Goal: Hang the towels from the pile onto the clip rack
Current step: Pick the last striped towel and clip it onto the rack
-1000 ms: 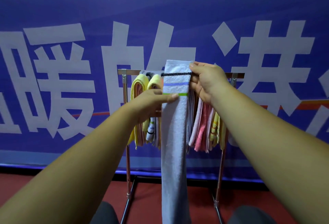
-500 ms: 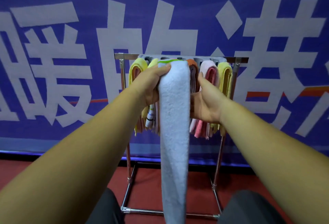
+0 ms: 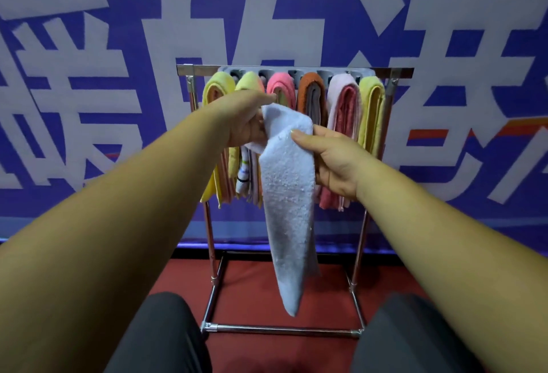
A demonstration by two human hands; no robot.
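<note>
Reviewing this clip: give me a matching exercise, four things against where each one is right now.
1 light blue towel
2 orange towel
3 pale pink towel
4 left hand

a beside the far-right yellow towel
b between the pink towel and the pale pink one
c held in front of the clip rack
d gripping the light blue towel's top

Pairs: 1-c, 2-b, 3-a, 4-d

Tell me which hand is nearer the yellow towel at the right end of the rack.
Right. The right hand holds the light blue towel just below and left of that yellow towel; the left hand grips the blue towel's top much farther left.
</note>
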